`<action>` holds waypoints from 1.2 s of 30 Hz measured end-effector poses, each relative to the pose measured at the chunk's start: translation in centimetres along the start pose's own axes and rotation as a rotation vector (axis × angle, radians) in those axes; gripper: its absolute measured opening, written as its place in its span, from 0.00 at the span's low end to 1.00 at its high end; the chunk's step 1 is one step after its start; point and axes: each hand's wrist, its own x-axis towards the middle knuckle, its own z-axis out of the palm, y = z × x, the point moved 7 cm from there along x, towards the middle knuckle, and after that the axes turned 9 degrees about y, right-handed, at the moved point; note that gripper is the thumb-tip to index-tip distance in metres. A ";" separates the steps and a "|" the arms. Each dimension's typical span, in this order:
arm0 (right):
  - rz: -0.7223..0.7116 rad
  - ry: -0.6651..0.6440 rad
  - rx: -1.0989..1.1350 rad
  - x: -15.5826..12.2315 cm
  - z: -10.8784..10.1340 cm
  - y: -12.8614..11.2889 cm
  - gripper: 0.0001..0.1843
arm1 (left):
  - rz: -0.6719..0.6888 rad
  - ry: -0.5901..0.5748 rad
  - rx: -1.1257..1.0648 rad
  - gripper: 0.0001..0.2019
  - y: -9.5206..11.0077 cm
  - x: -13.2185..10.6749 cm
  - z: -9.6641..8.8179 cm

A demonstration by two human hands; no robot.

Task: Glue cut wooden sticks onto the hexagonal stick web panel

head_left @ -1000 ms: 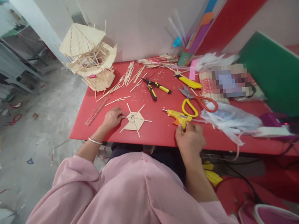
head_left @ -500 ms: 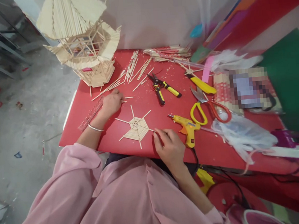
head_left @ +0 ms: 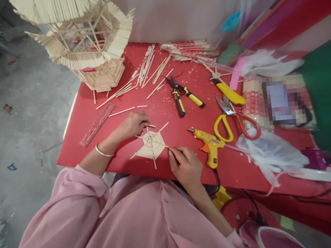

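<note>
A hexagonal web of thin wooden sticks [head_left: 152,146], with spokes poking out past its rows, lies near the table's front edge. My right hand [head_left: 187,166] pinches the tip of its right-hand spoke. Above the web's upper edge is my left hand [head_left: 133,123], closed on a short wooden stick [head_left: 151,125] whose end sticks out to the right. Whether that stick touches the web I cannot tell. A yellow glue gun [head_left: 210,146] lies on its side to the right of my right hand. Left of my left hand rests a clear ruler [head_left: 97,125], with a loose stick beside it.
A stick-built pagoda model [head_left: 99,62] stands at the back left. Loose sticks [head_left: 146,69], wire strippers [head_left: 183,95], a yellow-handled cutter [head_left: 228,91] and red-and-yellow scissors [head_left: 228,112] lie behind. Plastic bags [head_left: 274,149] and stick packs crowd the right side of the red table [head_left: 121,143].
My left hand has come right and nearer from beside the ruler to the web, bringing a short stick. My right hand stays on the spoke. The view has shifted slightly.
</note>
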 end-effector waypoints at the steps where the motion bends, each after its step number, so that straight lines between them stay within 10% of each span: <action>1: 0.000 -0.002 0.004 -0.1 0.0 0.0 0.12 | 0.007 -0.004 0.011 0.10 0.1 0.0 0.1; 10: 0.067 -0.027 0.049 3.5 -0.4 -0.1 0.13 | 0.043 0.011 0.075 0.09 0.6 0.3 0.2; 19: 0.042 -0.738 0.031 12.8 6.5 -0.1 0.11 | -0.224 -0.050 -0.199 0.07 0.1 -0.5 0.2; 36: 0.274 -1.096 0.448 12.7 11.4 1.5 0.10 | -0.402 -0.134 -0.304 0.09 -1.1 -0.2 -0.2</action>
